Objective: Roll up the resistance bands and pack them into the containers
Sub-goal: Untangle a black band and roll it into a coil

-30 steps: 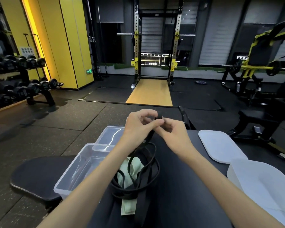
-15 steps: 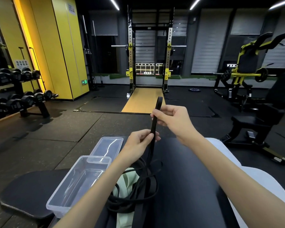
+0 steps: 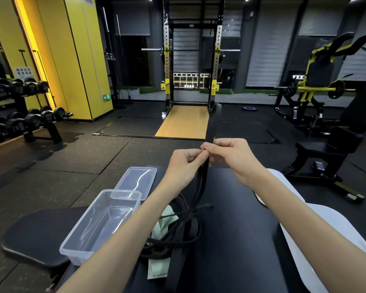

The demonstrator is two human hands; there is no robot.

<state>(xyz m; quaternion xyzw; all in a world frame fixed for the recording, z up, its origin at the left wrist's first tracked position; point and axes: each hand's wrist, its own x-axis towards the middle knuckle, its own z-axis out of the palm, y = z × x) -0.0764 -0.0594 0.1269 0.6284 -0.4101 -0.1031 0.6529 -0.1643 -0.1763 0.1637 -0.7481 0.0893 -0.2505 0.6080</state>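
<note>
Bench pad (image 3: 230,229): left hand (image 3: 184,163) risen beside right hand (image 3: 232,157); hands now together, both pinching black band (image 3: 213,123).

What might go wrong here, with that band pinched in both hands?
1. The black band runs down from the left hand and right hand into a tangle of bands lying over a light green band. Pulling may snag it or drag the heap.
2. Only the fingertips pinch it, so it could slip.
3. The clear container sits at the bench's left edge beside the left forearm, which might knock it off.
</note>
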